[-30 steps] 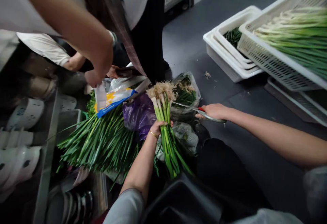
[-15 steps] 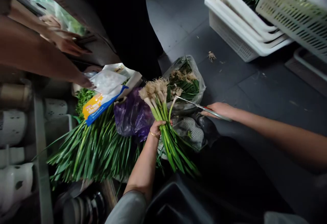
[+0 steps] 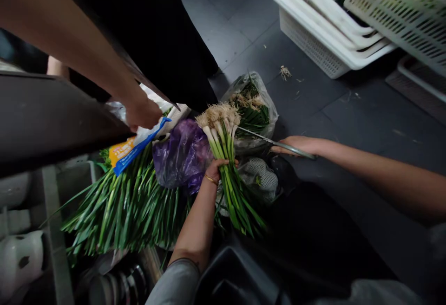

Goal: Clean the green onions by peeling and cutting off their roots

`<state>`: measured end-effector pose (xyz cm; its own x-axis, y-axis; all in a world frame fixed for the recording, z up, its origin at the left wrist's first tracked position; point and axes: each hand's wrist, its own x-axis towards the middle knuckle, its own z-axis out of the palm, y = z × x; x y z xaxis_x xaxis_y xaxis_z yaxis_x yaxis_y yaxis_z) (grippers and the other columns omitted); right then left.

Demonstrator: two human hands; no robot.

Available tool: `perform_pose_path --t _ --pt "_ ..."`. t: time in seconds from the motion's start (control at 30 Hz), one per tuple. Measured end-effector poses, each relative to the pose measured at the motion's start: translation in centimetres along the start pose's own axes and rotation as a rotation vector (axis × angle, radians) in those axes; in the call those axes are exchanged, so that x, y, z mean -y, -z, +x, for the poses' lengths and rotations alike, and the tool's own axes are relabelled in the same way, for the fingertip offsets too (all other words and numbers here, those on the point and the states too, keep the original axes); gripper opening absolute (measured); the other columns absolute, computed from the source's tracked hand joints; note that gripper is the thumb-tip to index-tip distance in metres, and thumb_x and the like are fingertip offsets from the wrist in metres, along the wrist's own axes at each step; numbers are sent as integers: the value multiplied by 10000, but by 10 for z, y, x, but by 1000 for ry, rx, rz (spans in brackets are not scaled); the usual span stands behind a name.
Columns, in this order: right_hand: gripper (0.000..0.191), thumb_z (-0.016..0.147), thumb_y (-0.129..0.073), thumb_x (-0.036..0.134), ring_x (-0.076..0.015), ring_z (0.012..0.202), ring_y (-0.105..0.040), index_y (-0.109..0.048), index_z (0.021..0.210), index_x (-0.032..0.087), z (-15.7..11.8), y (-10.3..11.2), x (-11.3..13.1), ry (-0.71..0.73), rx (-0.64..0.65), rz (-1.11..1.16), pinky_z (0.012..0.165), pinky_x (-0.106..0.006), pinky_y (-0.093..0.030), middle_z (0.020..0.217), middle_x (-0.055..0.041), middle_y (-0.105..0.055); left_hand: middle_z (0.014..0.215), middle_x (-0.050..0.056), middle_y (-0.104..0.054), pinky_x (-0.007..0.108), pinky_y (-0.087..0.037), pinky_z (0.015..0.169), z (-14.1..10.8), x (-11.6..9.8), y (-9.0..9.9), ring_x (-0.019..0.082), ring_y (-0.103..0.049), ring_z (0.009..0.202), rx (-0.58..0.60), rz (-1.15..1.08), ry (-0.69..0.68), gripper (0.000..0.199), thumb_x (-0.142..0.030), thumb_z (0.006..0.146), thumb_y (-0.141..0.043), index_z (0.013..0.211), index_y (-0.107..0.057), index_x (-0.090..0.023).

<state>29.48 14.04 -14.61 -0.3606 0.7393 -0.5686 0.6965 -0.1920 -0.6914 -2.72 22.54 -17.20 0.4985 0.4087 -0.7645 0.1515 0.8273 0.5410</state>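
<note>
My left hand [image 3: 220,169] is wrapped round the stems of a bunch of green onions [image 3: 226,149], whose white bulbs and roots point up and away from me. On the right, my right hand [image 3: 291,145] is closed on a long thin metal tool [image 3: 263,138], likely a blade or scissors; its tip lies by the bulbs at the bunch's right side. Behind the bunch sits a clear plastic bag [image 3: 273,105] with cut roots and green leaves. To the left are a purple plastic bag [image 3: 179,152] and a large pile of green onions [image 3: 128,207].
Another person's hand [image 3: 142,112] holds a blue and orange packet [image 3: 127,154] over the pile. White baskets [image 3: 313,40] stand at the upper right. Loose roots [image 3: 285,73] lie on the floor. White pots [image 3: 22,258] are at the left.
The other person's hand has closed over the packet, and a dark flat edge now covers the left side. The loose stalk at the bunch's right now lies against the others.
</note>
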Motion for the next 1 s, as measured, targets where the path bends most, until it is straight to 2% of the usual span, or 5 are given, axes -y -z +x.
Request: perform_pose_path --t 0.2,0.43,0.67,0.83,1.0 --pt "709 855 -250 744 -239 785 -646 -683 977 196 7 -2 1 -88 -21 -55 658 -311 -465 871 -104 -696 780 174 -730 376 -547 674 2 0 -3 313 -697 794 1 13 4 440 -262 518 -682 884 -705 -20" --pt "635 845 -339 710 -310 842 -669 -680 822 175 5 -9 -11 -223 -192 -285 649 -341 -470 840 -157 -691 792 137 -734 342 -530 607 -1 4 0 272 -694 714 39 -50 -19 628 -300 530 -683 1099 -664 -34" --pt "611 846 -350 710 -168 515 -601 -611 803 160 13 -39 1 -384 -8 298 485 -273 -451 726 -86 -657 711 92 -717 294 -485 538 2 2 -4 207 -655 602 -73 -11 -85 620 -279 523 -724 1097 -668 -52" --pt "618 811 -384 751 -141 485 -528 -573 731 168 9 -26 5 -133 55 248 485 -272 -434 593 -41 -567 744 103 -712 282 -480 533 -2 6 1 190 -643 609 -30 -28 -88 547 -282 531 -708 1026 -690 -51" --pt "650 822 -343 763 -137 527 -517 -587 753 165 3 -6 0 -81 110 196 546 -288 -444 624 -38 -561 795 125 -721 302 -492 554 0 8 3 209 -652 637 -15 -17 -72 566 -269 533 -708 1051 -688 -43"
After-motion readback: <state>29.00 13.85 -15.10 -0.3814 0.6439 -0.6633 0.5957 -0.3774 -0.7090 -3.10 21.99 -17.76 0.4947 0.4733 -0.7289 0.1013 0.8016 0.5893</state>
